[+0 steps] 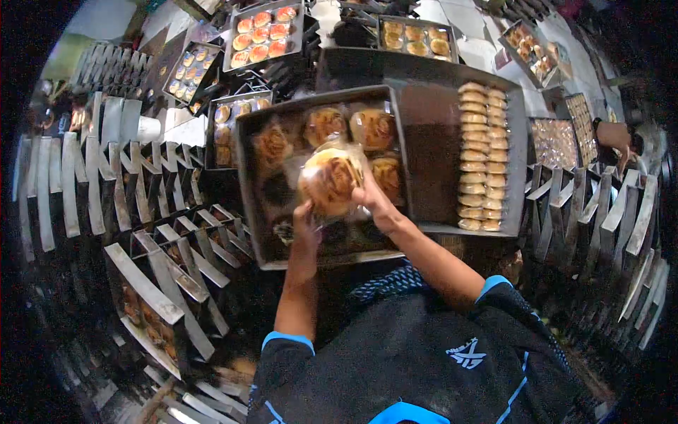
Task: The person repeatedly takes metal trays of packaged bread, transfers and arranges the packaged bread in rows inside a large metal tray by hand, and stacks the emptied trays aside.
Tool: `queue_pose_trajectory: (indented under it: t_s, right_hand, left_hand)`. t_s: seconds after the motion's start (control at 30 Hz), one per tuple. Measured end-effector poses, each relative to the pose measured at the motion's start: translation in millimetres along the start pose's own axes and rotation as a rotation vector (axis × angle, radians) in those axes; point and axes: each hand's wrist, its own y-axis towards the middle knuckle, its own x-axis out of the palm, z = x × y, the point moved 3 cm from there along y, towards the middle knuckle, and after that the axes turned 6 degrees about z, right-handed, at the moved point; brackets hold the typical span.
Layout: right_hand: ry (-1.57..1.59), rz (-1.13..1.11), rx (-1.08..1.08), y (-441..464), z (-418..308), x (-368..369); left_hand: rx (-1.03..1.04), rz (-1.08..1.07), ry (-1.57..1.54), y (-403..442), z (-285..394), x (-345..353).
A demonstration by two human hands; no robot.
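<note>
Between my two hands is a round bun (328,182) with brown swirls on top, in clear plastic wrap. My left hand (304,220) grips its lower left side. My right hand (373,198) closes on its right edge, the thumb near the top. Whether more than one bun is in my grasp, I cannot tell. Beneath them lies a dark metal tray (248,205) with several similar wrapped buns, among them one bun (372,129) in its upper right corner. My hands and the held bun hide part of the tray's middle.
To the right, a larger tray (431,106) carries two rows of small stacked buns (482,155). Trays of red-topped buns (260,35) and yellowish buns (417,39) stand farther back. Stacked metal trays (169,283) crowd the left side; more trays (586,205) line the right. Another person's arm (614,138) shows at far right.
</note>
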Motion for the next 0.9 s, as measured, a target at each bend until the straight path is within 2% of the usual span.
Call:
queue_pose_trajectory:
  t_s: [0.07,0.13,0.2,0.23,0.27,0.3,0.33,0.37,0.4,0.47,0.6,0.63,0.67,0.73,0.77,0.83,0.87,0.9]
  right_hand:
    - [-0.053,-0.014,-0.146,-36.1,-35.6,-32.5]
    - [-0.092,0.006,-0.198,-68.9,-72.3,-77.5]
    - [0.044,0.171,-0.016,-88.3,-107.5,-128.1]
    - [0.135,0.243,0.086,-89.8,-109.6,-155.0]
    - [0.243,0.197,0.102,-85.2,-85.5,-198.8]
    - [0.272,0.294,0.253,-80.4,-71.6,-219.5]
    - [0.297,0.383,0.399,-73.0,-57.0,-234.7]
    - [0.351,0.422,0.563,-66.1,-30.0,-249.5]
    - [0.544,0.306,0.729,-61.2,26.0,-277.1]
    - [0.678,0.354,0.969,-54.5,84.4,-293.7]
    - [0.689,0.494,0.921,-72.8,54.4,-284.3]
    - [0.615,0.388,0.681,-83.8,100.3,-300.2]
    - [0.438,0.365,0.538,-98.1,99.3,-297.8]
    - [-0.874,0.343,0.375,-131.1,14.4,-277.6]
    - [-0.862,0.336,0.388,-131.5,1.4,-275.0]
    - [-1.575,0.056,-0.034,-118.4,-18.4,-271.4]
    - [-1.969,0.099,-0.342,-108.8,36.9,-292.1]
    - [-1.800,-0.024,-0.213,-103.3,35.7,-301.2]
  left_hand:
    - [0.075,-0.237,-0.138,-31.1,0.8,61.2]
    - [0.045,-0.260,-0.118,-41.2,-41.0,102.9]
    - [-0.185,-0.054,-0.245,-14.1,-130.4,113.9]
    - [-0.057,-0.091,0.106,-10.6,-96.8,202.0]
    - [-0.148,-0.033,0.196,14.3,-128.9,207.6]
    - [-0.258,-0.016,0.221,38.6,-158.0,207.9]
    - [-0.368,0.137,0.266,62.7,-196.3,192.9]
    - [-0.598,0.167,0.240,75.7,-217.2,188.4]
    - [-0.829,0.197,0.208,83.2,-233.6,178.9]
    - [-0.884,0.212,0.358,107.6,-278.8,132.9]
    - [-0.942,0.205,0.515,142.0,-315.3,120.1]
    - [-0.938,0.212,0.540,146.6,-324.3,122.6]
    - [-0.934,0.219,0.562,148.4,-333.4,124.9]
    - [-0.912,0.235,0.593,149.7,-346.8,125.9]
    - [-0.909,0.242,0.602,147.1,-350.9,125.9]
    - [-0.904,0.242,0.625,143.5,-354.7,127.6]
    - [-0.902,0.240,0.636,141.1,-355.3,128.5]
    - [-0.896,0.237,0.648,139.2,-354.9,128.9]
